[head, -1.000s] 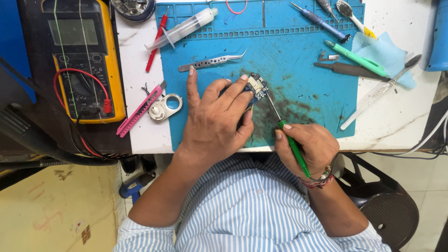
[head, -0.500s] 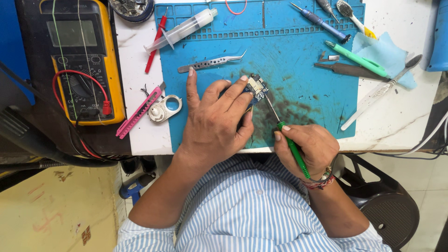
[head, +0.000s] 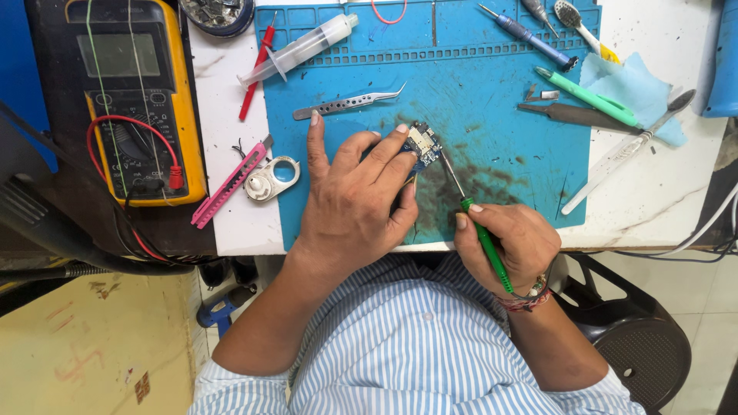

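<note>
My left hand (head: 355, 201) lies on the blue work mat (head: 477, 84) and pins a small circuit board (head: 422, 144) under its fingertips. My right hand (head: 509, 240) grips a green-handled screwdriver (head: 478, 226) near the mat's front edge. The thin metal tip of the screwdriver reaches up to the right side of the board. Most of the board is hidden under my left fingers.
Steel tweezers (head: 347, 102) lie just beyond my left hand. A yellow multimeter (head: 134, 92), a pink utility knife (head: 229, 183) and a small loupe (head: 272, 178) sit at the left. A syringe (head: 298, 49), several tools (head: 588, 98) and a blue cloth (head: 632, 91) lie at the back right.
</note>
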